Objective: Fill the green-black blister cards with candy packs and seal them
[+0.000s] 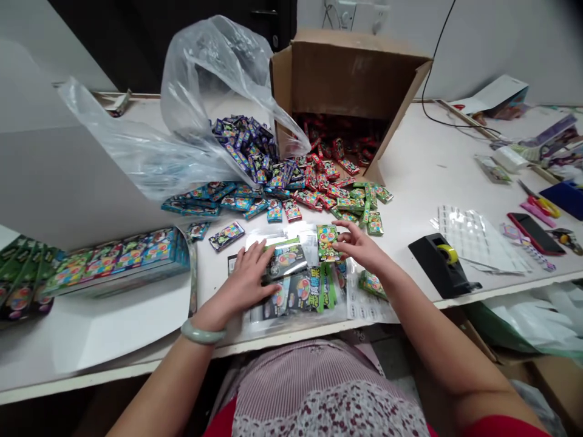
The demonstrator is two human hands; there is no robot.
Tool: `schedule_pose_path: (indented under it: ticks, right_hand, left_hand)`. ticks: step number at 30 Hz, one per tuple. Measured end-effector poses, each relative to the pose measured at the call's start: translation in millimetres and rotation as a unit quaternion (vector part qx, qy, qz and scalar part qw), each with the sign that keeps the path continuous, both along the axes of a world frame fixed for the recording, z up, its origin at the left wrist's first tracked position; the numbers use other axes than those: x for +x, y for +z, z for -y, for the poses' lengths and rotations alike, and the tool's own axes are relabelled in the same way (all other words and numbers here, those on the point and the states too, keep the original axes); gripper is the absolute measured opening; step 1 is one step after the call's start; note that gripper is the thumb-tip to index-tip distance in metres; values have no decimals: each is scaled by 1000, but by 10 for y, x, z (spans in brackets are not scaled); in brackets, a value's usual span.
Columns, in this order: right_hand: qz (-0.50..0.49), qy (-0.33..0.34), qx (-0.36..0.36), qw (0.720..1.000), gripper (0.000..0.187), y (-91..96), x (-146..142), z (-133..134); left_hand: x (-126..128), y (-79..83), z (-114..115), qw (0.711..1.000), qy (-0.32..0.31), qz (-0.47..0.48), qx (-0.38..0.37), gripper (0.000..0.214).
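My left hand point(246, 276) lies with its fingers spread over the left edge of a dark printed packet point(288, 260). Under it are more dark and green printed packets point(307, 290) on a clear plastic bag point(296, 321) at the table's front edge. Between the thumb and fingers of my right hand point(357, 246) is a small green candy box point(327, 241), upright at the right end of the packet. Another green box point(372, 283) lies below my right wrist, on a sheet of round stickers point(367, 311).
Behind my hands are heaped blue boxes point(195, 203), purple boxes point(248, 142) in a plastic bag point(214, 54), and red boxes point(323, 176) spilling from a carton point(350, 76). A display box point(118, 321) stands left. A tape dispenser point(439, 267) and phone point(535, 233) lie right.
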State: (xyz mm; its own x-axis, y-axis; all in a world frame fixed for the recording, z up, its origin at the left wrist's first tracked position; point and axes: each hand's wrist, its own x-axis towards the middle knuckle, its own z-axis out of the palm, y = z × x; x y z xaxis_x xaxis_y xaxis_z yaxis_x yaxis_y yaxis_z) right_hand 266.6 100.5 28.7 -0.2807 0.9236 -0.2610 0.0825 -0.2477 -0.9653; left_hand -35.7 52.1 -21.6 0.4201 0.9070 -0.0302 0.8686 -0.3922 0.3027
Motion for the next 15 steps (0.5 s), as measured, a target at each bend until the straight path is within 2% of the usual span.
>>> schedule_pose_path:
  ticks: [2,4,7,9,12,15]
  right_hand:
    - [0,3,6,1000,55,-28,-25,28]
    - [-3,-31,33,999,55,-31,-48,52]
    - [-7,-113,120,986,54,16,-111,81]
    - [-2,-135,168,976,51,66,-179,100]
    - [26,-109,204,972,47,130,-276,139]
    - [95,-50,221,969,45,172,-289,188]
  left_hand:
    - [6,9,-36,1000,13,3,3,88]
    - [16,62,-53,999,21,18,20,88]
    - [33,190,-21,996,29,56,67,91]
    - [39,271,27,993,23,73,90,93]
    - [27,339,96,990,6,84,115,92]
    - [-5,349,139,986,6,84,146,92]
